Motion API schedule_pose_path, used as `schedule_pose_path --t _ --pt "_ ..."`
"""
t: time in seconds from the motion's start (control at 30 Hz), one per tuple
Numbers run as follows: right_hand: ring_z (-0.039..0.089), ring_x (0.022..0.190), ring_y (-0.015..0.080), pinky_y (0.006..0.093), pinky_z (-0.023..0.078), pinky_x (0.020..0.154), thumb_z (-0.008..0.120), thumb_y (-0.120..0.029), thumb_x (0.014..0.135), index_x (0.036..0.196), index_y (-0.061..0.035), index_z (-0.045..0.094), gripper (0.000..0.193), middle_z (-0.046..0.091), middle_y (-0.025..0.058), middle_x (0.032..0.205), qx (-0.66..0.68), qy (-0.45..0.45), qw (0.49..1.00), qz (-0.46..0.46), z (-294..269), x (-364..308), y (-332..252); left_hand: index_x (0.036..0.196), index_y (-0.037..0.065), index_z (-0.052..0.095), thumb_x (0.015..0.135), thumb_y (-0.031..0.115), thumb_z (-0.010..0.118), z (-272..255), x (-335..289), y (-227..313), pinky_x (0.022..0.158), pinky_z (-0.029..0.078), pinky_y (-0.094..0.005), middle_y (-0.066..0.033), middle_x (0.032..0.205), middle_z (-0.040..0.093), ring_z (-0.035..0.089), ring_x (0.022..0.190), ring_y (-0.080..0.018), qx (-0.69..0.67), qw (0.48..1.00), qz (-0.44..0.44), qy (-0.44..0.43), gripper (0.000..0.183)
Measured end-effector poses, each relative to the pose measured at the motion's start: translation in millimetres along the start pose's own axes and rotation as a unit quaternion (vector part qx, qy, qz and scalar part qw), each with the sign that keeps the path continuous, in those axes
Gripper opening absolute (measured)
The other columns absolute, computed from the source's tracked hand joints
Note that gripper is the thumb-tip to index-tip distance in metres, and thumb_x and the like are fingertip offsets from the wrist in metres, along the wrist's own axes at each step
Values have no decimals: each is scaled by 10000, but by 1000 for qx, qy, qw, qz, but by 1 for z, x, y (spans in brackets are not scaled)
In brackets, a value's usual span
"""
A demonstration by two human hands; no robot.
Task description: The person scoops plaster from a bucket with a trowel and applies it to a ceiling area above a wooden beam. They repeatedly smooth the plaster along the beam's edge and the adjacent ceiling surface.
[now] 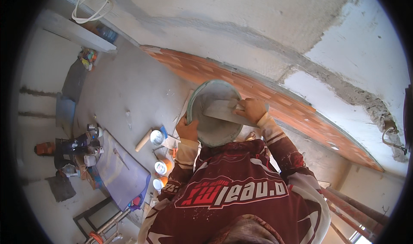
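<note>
Close in front of my chest is a round grey-green tub (192, 101), its inside coated with grey, wet-looking material. My left hand (187, 129) grips the tub's left rim with its fingers closed. In my right hand (253, 109) is a flat, wide-bladed plastering trowel (219, 109), lying across the tub from its middle to beyond the right rim. The fingers wrap the trowel's handle, which they mostly hide. Grey smears mark the blade.
Ahead runs a rough plastered wall (241, 33) with a band of orange brick pattern (241, 81) below. Left of me are white buckets (157, 137), a cardboard-coloured roll (143, 141), a bluish mat (118, 162) and clustered tools. Metal pipes (355, 209) stand at the lower right.
</note>
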State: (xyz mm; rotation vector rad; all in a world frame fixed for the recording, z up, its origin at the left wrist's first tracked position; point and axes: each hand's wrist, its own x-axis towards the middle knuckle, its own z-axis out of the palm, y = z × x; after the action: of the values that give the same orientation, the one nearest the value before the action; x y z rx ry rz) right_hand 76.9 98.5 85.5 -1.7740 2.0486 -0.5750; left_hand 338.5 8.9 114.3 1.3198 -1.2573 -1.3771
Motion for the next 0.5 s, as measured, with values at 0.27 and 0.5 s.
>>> schedule_pose_path --t 0.27,0.5 --pt "639 821 317 430 497 703 718 -369 746 1007 -119 702 361 661 139 850 48 116 990 67 13 19 -63 964 -61 648 681 -55 591 -74 110 -30 669 509 -296 -68 822 650 610 709 -168 -84 990 -115 -12 289" --pt "647 805 337 415 507 710 752 -296 719 1004 -70 693 369 672 156 872 77 252 950 167 24 15 -100 953 -41 644 665 -33 627 -90 162 -38 683 491 -303 -54 836 636 594 707 -170 -72 981 -180 -25 289"
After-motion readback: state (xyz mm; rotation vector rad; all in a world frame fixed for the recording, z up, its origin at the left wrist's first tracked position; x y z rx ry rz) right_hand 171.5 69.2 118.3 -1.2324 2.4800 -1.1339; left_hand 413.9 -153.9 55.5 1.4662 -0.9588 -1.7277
